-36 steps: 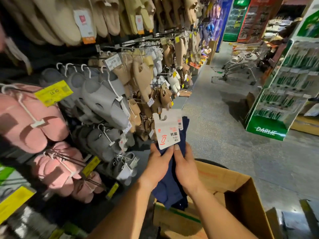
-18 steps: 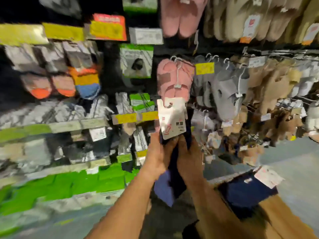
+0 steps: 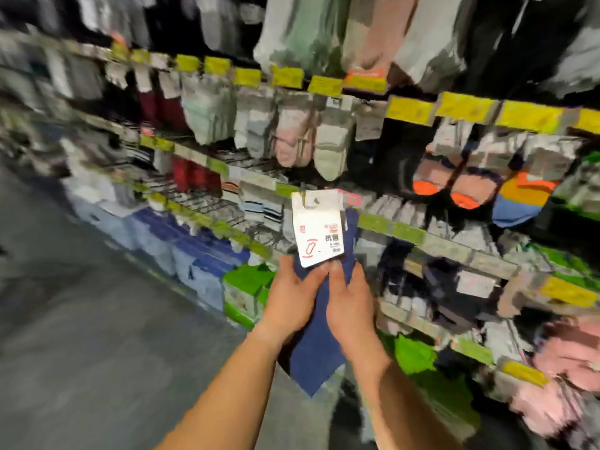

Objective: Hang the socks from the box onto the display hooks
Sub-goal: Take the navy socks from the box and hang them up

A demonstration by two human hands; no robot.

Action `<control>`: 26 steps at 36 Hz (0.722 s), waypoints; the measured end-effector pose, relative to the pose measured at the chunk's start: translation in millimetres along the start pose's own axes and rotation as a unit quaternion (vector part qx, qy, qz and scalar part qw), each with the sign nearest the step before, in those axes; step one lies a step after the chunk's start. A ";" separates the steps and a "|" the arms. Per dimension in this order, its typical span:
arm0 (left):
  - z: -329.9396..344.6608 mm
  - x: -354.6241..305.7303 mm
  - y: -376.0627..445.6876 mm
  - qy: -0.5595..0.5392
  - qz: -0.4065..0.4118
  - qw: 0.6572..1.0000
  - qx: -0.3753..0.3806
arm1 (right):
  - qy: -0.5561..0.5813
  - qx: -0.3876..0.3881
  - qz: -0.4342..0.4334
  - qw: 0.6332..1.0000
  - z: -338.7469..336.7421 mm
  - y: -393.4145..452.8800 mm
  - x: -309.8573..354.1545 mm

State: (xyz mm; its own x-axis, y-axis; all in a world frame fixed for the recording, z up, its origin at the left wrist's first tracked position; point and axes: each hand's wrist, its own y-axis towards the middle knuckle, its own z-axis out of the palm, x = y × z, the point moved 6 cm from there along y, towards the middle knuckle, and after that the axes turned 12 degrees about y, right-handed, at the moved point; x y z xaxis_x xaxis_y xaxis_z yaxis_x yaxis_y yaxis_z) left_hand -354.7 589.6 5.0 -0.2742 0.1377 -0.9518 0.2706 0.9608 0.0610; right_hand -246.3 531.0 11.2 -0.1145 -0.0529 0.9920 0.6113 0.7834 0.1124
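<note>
Socks in both hands, facing the rack

Rack [image 3: 406, 235] fills most of my view, running from upper left down to lower right, badly motion-blurred. I can make out rows of hanging sock packs in grey, pink, maroon, mint and blue, with yellow price tags [image 3: 410, 110] along the upper rails and green ones lower down. Wire display hooks [image 3: 207, 203] stick out at mid-left; I can't tell which of them are free. Grey floor [image 3: 81, 319] takes the lower left.

Navy socks [image 3: 316, 345] sit centre frame, held up in front of the rack's middle rows, not on any hook. Toe end hangs down below the wrists. White header card [image 3: 317, 227] with its hanger cutout stands upright at the top of the pack, red and black print readable-ish.

Left hand [image 3: 293, 298] and right hand [image 3: 349, 306] are side by side, nearly touching. Fingers of both are closed around the pack just under the card, thumbs pressed on the card's bottom edge.
</note>
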 end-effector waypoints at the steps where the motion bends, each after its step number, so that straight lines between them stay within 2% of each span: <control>1: -29.7 9.0 6.8 0.001 -0.006 1.000 -0.017 | 0.004 0.014 -0.001 1.000 31.5 -0.2 1.8; 7: -178.7 48.9 34.4 0.009 -0.036 0.993 -0.111 | 0.017 0.094 -0.007 0.995 190.3 -9.1 20.8; 13: -274.4 77.9 88.0 0.017 -0.029 0.984 -0.172 | 0.027 0.147 -0.015 0.989 304.5 11.4 31.5; 21: -348.6 109.0 197.5 0.007 -0.025 0.988 -0.154 | 0.064 0.162 -0.013 0.985 428.9 85.7 26.3; 26: -393.8 107.7 264.4 -0.030 -0.032 0.994 -0.101 | 0.102 0.160 -0.010 0.982 489.1 135.2 42.9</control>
State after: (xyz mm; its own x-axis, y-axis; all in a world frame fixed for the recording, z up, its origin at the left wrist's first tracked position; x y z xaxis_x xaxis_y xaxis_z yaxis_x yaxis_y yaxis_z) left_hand -676.1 953.3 37.0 -0.2276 0.0660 -0.9715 0.0611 0.9967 0.0534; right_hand -551.6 937.5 40.9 0.0565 -0.1673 0.9843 0.3296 0.9337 0.1398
